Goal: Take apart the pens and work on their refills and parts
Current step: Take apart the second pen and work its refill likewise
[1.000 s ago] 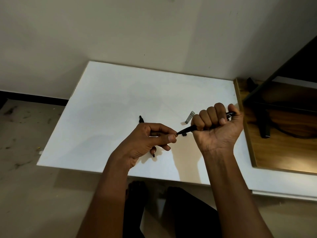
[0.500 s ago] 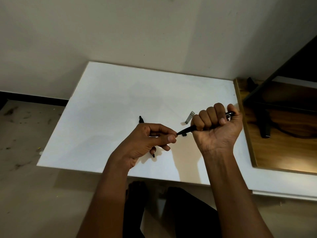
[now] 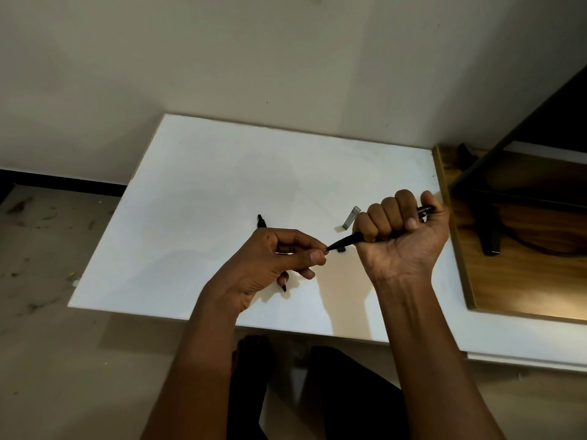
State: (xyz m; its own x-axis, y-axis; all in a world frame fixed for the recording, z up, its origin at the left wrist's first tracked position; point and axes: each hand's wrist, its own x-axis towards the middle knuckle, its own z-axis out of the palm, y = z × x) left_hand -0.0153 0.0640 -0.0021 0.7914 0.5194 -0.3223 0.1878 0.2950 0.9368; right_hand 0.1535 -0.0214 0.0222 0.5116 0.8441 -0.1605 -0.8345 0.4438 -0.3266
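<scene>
My right hand [image 3: 398,236] is closed in a fist around a black pen [image 3: 344,242], whose pointed end sticks out to the left and whose back end shows past my thumb. My left hand [image 3: 273,262] pinches the pen's tip between thumb and forefinger. A second black pen [image 3: 261,221] lies on the white board [image 3: 206,192] under my left hand, mostly hidden; its tip shows below my fingers. A small grey pen part [image 3: 351,218] lies on the board just left of my right fist. A small dark piece sits under the held pen.
The white board lies on a dusty floor [image 3: 47,344] against a pale wall. To its right lies a wooden panel [image 3: 524,281] with a black stand and cable on it. My legs in dark clothing show below the board's near edge.
</scene>
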